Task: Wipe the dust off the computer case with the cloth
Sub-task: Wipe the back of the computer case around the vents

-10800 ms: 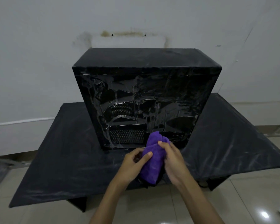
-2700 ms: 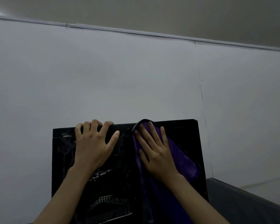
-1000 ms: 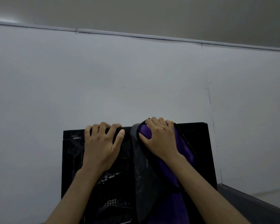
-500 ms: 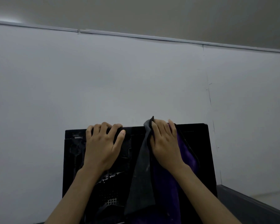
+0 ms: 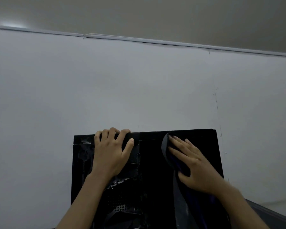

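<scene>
Pale grey wall (image 5: pixel 139 83) fills most of my view, with a thin trim strip (image 5: pixel 155 41) running across it where it meets the darker ceiling (image 5: pixel 172 15). Low in the middle stands the black computer case (image 5: pixel 149 162), upright against that wall, its glossy side panel facing me. Faint reflections and a patch of perforated mesh (image 5: pixel 120 208) show in the lower part of the panel. At the bottom right corner I see a dark sliver of the table (image 5: pixel 274 215) the case stands on.

My left hand (image 5: pixel 111 156) rests on the upper left of the panel, its fingers (image 5: pixel 112 132) curled over the top edge of the case and its thumb (image 5: pixel 130 144) spread out to the side, so it grips the case at that edge. My right hand (image 5: pixel 193 167) lies flat on the upper right of the panel with its fingers straight and spread, angled up and to the left. It presses the cloth (image 5: pixel 180 204) against the panel without clenching it. That cloth shows a grey edge curving round the fingertips near the top of the case, then hangs down the panel under the palm as a long grey and dark purple strip that runs out of my view at the bottom. Both forearms reach up from the lower edge of the picture.
</scene>
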